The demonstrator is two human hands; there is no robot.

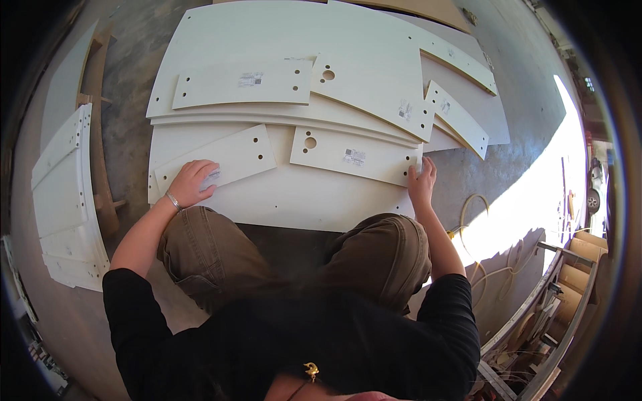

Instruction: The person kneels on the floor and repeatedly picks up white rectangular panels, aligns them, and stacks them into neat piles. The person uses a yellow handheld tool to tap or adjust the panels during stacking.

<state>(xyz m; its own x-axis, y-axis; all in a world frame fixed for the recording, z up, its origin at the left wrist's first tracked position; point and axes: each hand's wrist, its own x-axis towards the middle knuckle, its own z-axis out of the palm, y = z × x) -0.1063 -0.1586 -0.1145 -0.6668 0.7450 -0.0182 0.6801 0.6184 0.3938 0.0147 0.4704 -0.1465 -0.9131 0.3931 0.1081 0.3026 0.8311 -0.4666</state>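
Observation:
My left hand [193, 183] lies palm down over the lower left part of a short white board [235, 153], its fingers spread across a printed label. At the right end of another white board [326, 155], which has a large round hole and several small ones, is my right hand [423, 183]. Its thumb touches that end, and the other fingers reach past the edge; whether they grip it is hidden. Both boards rest on a large white panel [301, 200] in front of my knees.
Behind them, stacked large panels [281, 30] carry a labelled board [215, 90] and a tilted holed board [371, 100]. A narrow board [456, 118] lies at the right. More white boards [65, 175] stand left. A yellowish hose [484, 265] and a metal-framed cart [546, 301] are at lower right.

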